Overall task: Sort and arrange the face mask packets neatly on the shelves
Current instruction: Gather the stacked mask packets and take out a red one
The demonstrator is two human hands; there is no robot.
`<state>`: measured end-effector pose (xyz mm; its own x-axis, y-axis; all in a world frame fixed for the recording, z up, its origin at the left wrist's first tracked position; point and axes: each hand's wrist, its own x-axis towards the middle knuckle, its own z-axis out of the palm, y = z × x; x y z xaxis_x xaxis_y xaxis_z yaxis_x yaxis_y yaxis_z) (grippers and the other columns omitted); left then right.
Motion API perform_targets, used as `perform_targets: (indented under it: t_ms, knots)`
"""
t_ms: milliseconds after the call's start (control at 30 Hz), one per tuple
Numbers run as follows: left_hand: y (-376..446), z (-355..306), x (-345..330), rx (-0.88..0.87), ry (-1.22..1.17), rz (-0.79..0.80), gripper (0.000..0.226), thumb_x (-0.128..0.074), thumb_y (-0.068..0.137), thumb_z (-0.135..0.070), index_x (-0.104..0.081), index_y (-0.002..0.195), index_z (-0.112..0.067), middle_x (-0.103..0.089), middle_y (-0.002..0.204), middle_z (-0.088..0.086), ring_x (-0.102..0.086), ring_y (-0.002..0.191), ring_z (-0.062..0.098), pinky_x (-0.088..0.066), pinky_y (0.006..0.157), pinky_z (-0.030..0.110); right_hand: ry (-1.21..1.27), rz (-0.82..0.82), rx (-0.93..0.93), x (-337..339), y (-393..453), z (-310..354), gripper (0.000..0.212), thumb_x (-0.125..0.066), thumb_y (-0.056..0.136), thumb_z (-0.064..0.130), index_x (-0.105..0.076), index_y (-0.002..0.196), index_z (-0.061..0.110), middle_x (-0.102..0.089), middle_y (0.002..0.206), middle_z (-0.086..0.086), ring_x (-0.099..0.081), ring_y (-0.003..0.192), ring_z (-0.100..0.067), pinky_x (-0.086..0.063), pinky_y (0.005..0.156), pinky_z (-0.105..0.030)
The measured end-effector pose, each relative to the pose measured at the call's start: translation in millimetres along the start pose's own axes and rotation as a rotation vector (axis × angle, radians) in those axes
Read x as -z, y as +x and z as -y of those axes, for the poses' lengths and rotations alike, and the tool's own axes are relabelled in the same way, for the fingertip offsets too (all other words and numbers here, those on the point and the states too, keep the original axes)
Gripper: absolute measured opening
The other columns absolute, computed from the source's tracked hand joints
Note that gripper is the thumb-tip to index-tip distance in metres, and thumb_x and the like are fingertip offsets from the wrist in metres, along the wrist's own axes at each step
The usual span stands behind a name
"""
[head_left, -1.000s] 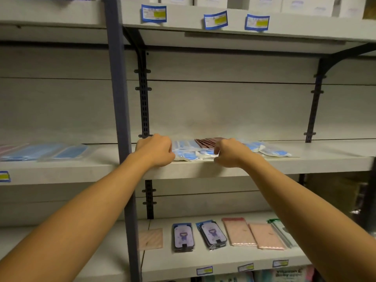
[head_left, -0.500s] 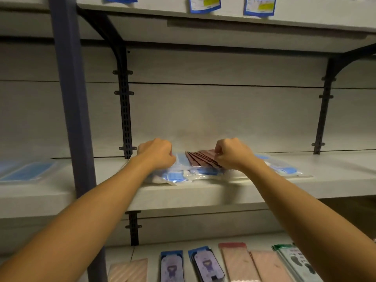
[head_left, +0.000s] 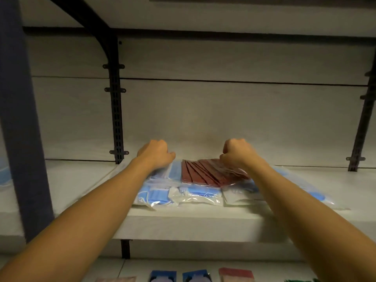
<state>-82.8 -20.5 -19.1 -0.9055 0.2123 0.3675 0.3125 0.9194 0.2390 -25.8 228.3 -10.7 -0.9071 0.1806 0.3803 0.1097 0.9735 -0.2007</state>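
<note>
A heap of clear packets lies on the middle shelf (head_left: pixel 203 218). On top is a packet of dark red face masks (head_left: pixel 205 174), fanned out inside its plastic. Packets of blue face masks (head_left: pixel 160 195) lie under and in front of it. My left hand (head_left: pixel 155 154) rests with curled fingers on the left end of the heap, over a blue packet. My right hand (head_left: pixel 237 154) has its fingers curled down onto the right end of the red packet. The fingertips of both hands are hidden behind the knuckles.
A dark blue-grey upright post (head_left: pixel 18 119) stands at the left. Black slotted brackets (head_left: pixel 117 110) hold the shelves against the back wall. Another blue packet (head_left: pixel 5 176) lies on the shelf left of the post. Boxed items (head_left: pixel 163 276) show on the lower shelf.
The view has closed in on the middle shelf and the heap looks larger. Both hands have stayed on the ends of the heap, a little further back.
</note>
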Motion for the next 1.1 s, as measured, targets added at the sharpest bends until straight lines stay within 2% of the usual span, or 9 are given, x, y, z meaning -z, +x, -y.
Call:
perform_targets:
  t_ms: [67, 167, 300, 400, 567, 733, 867, 1000, 1100]
  knots:
    - [2.2, 0.9, -6.7, 0.005, 0.052, -0.002, 0.045, -0.057, 0.094, -0.05, -0.059, 0.072, -0.012, -0.065, 0.081, 0.012, -0.062, 0.076, 0.031, -0.051, 0.068, 0.033, 0.009, 0.024, -0.012, -4.7, 6.8, -0.9, 0.027, -0.068, 0.079, 0.033, -0.067, 0.092, 0.009, -0.065, 0.09, -0.013, -0.064, 0.089, -0.035, -0.047, 0.069, -0.03]
    - [2.8, 4.1, -11.9, 0.005, 0.095, -0.011, 0.051, -0.056, 0.092, -0.058, -0.063, 0.073, -0.012, -0.067, 0.083, 0.011, -0.059, 0.076, 0.029, -0.049, 0.067, 0.032, 0.023, 0.057, -0.019, -10.9, 10.4, -1.4, 0.033, -0.069, 0.079, 0.041, -0.069, 0.096, 0.012, -0.068, 0.096, -0.011, -0.064, 0.088, -0.033, -0.051, 0.072, -0.032]
    - [7.5, 8.1, -21.1, 0.009, 0.065, 0.066, 0.064, -0.055, 0.087, -0.07, -0.068, 0.066, -0.011, -0.065, 0.077, 0.007, -0.06, 0.076, 0.026, -0.052, 0.07, 0.033, 0.017, 0.065, -0.042, -14.8, 14.1, -6.2, 0.028, -0.068, 0.078, 0.037, -0.07, 0.094, 0.014, -0.07, 0.094, -0.008, -0.065, 0.086, -0.031, -0.052, 0.071, -0.032]
    - [11.9, 14.4, -26.9, -0.002, 0.032, 0.088, 0.069, -0.058, 0.083, -0.075, -0.078, 0.09, -0.009, -0.073, 0.101, 0.007, -0.064, 0.093, 0.025, -0.056, 0.085, 0.038, -0.019, 0.067, -0.043, -18.3, 15.6, -11.4, 0.025, -0.068, 0.08, 0.038, -0.069, 0.092, 0.015, -0.069, 0.09, -0.006, -0.064, 0.083, -0.029, -0.049, 0.068, -0.031]
    - [13.5, 17.4, -30.3, -0.037, 0.001, 0.027, 0.048, -0.069, 0.085, -0.06, -0.078, 0.106, -0.018, -0.072, 0.109, 0.002, -0.063, 0.099, 0.021, -0.054, 0.087, 0.033, -0.047, 0.052, -0.067, -24.8, 18.2, -18.4, 0.025, -0.066, 0.083, 0.04, -0.061, 0.078, 0.016, -0.063, 0.082, -0.003, -0.063, 0.082, -0.028, -0.045, 0.066, -0.031]
    - [15.0, 18.8, -28.7, -0.037, -0.089, -0.049, 0.028, -0.079, 0.083, -0.046, -0.076, 0.102, -0.026, -0.067, 0.087, -0.008, -0.064, 0.084, 0.014, -0.054, 0.078, 0.03, -0.015, 0.064, -0.126, -21.4, 15.5, -20.6, 0.036, -0.067, 0.084, 0.05, -0.056, 0.073, 0.017, -0.057, 0.079, -0.001, -0.059, 0.085, -0.026, -0.044, 0.07, -0.032]
    - [14.8, 19.1, -26.6, -0.034, -0.233, -0.128, 0.015, -0.081, 0.084, -0.029, -0.077, 0.097, -0.023, -0.069, 0.08, -0.005, -0.066, 0.078, 0.012, -0.05, 0.069, 0.024, 0.014, 0.078, -0.169, -18.6, 11.6, -23.0, 0.044, -0.067, 0.085, 0.059, -0.049, 0.073, 0.02, -0.056, 0.087, -0.003, -0.056, 0.089, -0.027, -0.044, 0.076, -0.034]
    - [13.0, 18.0, -23.0, -0.01, -0.318, -0.185, 0.011, -0.075, 0.09, -0.014, -0.071, 0.1, -0.018, -0.063, 0.072, -0.005, -0.058, 0.066, 0.004, -0.038, 0.053, 0.01, 0.039, 0.074, -0.192, -16.4, 10.2, -23.0, 0.048, -0.066, 0.084, 0.063, -0.046, 0.072, 0.02, -0.055, 0.094, -0.005, -0.054, 0.092, -0.028, -0.044, 0.078, -0.034]
    - [13.2, 21.1, -22.8, 0.052, -0.375, -0.173, 0.021, -0.065, 0.093, -0.008, -0.069, 0.11, -0.018, -0.066, 0.075, 0.002, -0.059, 0.063, 0.011, -0.041, 0.05, 0.015, 0.085, 0.08, -0.196, -15.6, 10.5, -22.9, 0.045, -0.063, 0.084, 0.06, -0.048, 0.071, 0.019, -0.057, 0.094, -0.007, -0.055, 0.092, -0.029, -0.045, 0.079, -0.034]
